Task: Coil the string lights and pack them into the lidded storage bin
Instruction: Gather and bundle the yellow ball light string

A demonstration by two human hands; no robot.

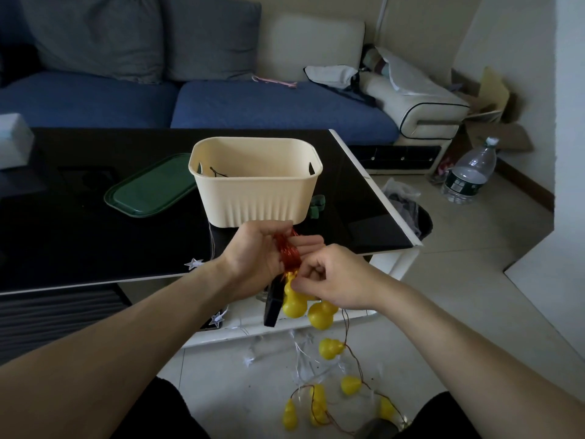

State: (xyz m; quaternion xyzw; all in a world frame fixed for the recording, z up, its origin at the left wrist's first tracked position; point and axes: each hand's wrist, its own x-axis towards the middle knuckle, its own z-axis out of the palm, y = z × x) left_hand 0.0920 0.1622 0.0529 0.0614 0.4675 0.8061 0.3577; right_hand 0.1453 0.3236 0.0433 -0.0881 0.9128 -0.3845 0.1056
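A cream storage bin (pixel 256 188) stands open on the black table (pixel 79 242), with its green lid (pixel 152 188) lying flat to its left. My left hand (pixel 253 248) holds a red wire coil (pixel 286 250) wound over its palm, just in front of the bin. My right hand (pixel 332 280) pinches the wire at the coil's lower end. Yellow gourd-shaped lights (pixel 304 305) hang below both hands beside a black battery box (pixel 273 304). More yellow lights (pixel 330 348) trail on their wire down to the floor.
A second string with clear star lights (pixel 193 263) lies over the table's edge and on the floor. A blue sofa (pixel 221 103) stands behind the table. A large water bottle (pixel 468 175) and a black waste bin (pixel 411 217) are on the right.
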